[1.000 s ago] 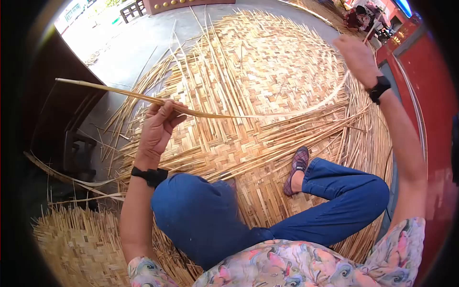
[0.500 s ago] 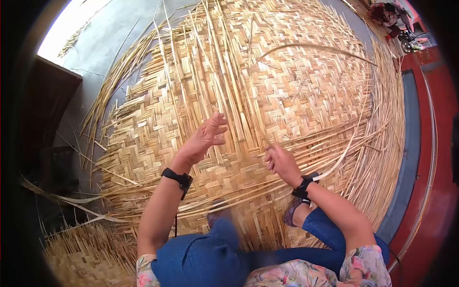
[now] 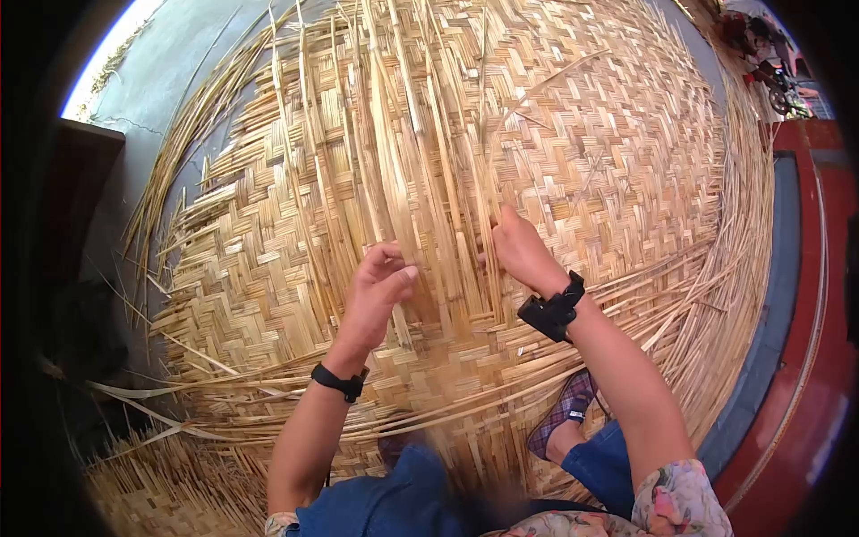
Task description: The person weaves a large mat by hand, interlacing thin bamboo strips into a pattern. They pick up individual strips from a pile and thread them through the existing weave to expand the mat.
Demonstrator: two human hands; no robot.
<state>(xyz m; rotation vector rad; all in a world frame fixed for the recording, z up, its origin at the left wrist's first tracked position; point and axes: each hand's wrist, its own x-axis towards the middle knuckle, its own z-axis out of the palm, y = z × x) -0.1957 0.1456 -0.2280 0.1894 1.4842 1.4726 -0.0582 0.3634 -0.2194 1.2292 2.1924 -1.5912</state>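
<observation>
A large mat (image 3: 617,170) of flat, straw-coloured split-cane strips, woven in a zigzag pattern, lies below me. Long loose strips (image 3: 385,134) run up its middle, away from me. At the near ends of these strips my left hand (image 3: 376,291) is curled, thumb towards the index finger, on strips blurred by motion. To its right, my right hand (image 3: 523,251) has its fingers closed round a few upright strips (image 3: 490,188); its fingertips are partly hidden. Each wrist carries a black band.
Long strips (image 3: 429,407) cross the mat in front of my shoes (image 3: 565,412). Loose strip ends fringe the mat's left and right sides. A dark wooden piece (image 3: 76,179) stands at left; a red floor (image 3: 801,376) lies at right. A parked motorbike (image 3: 777,85) shows at far right.
My left hand has come down towards me and curled from spread fingers. My right hand has moved up and inward to the upright strips. The view has shifted slightly.
</observation>
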